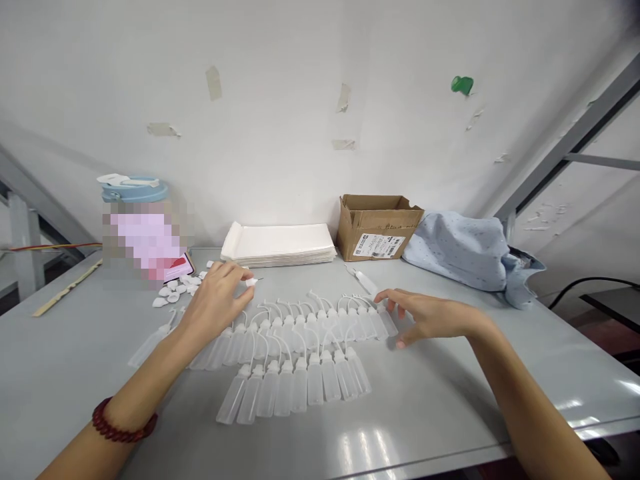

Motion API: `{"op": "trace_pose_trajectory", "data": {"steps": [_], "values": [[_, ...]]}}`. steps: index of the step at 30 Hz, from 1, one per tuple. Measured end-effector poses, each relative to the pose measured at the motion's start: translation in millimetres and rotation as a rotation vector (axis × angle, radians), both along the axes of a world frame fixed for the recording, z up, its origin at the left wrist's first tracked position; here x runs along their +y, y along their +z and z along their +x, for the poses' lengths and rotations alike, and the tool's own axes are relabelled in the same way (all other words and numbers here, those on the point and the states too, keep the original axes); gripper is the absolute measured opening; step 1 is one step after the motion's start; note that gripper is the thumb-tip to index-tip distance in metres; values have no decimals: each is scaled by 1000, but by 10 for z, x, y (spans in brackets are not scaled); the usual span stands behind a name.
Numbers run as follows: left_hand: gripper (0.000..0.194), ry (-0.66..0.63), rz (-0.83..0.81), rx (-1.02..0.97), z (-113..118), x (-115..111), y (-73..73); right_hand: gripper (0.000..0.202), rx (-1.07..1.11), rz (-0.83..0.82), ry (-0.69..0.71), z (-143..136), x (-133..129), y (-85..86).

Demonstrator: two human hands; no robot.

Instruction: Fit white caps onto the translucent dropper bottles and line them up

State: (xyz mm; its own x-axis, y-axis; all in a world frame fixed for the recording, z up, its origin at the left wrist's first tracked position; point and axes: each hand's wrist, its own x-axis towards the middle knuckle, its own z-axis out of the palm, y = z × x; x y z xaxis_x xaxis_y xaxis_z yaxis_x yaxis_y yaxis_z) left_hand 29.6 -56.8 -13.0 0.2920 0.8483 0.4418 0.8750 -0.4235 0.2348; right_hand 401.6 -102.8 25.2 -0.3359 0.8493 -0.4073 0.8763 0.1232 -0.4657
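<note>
My left hand (220, 297) pinches a small white needle-tip cap (251, 283) above the table, its thin dark needle pointing right. My right hand (425, 315) has its fingers apart beside the right end of the back row of translucent squeeze bottles (335, 325). Whether its fingertips touch the last bottle I cannot tell. A front row of similar bottles (300, 387) lies nearer me, with thin white strap-like pieces curving up from the tops. One separate bottle (367, 281) lies beyond my right hand. A pile of loose white caps (173, 291) is left of my left hand, partly hidden by it.
At the wall stand a stack of white trays (283, 243) and an open cardboard box (377, 230). A light-blue cloth (455, 250) lies at the right. On the left are a blurred phone (150, 243), a blue-lidded container (134, 190) and a thin strip (67, 288).
</note>
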Motion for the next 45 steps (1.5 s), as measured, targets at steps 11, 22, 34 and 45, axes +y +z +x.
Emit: {"op": "trace_pose_trajectory", "data": {"steps": [11, 22, 34, 45], "values": [[25, 3, -17, -19, 20, -26, 15, 54, 29, 72, -24, -45, 32, -94], [29, 59, -139, -254, 163, -168, 181, 50, 72, 248, -86, -29, 29, -39], [23, -299, -699, -910, 736, -695, 255, 50, 715, 291, -33, -864, -339, -184], [13, -230, -603, -1119, 836, -802, 259, 33, 604, 377, 83, -1042, -458, -291]]}}
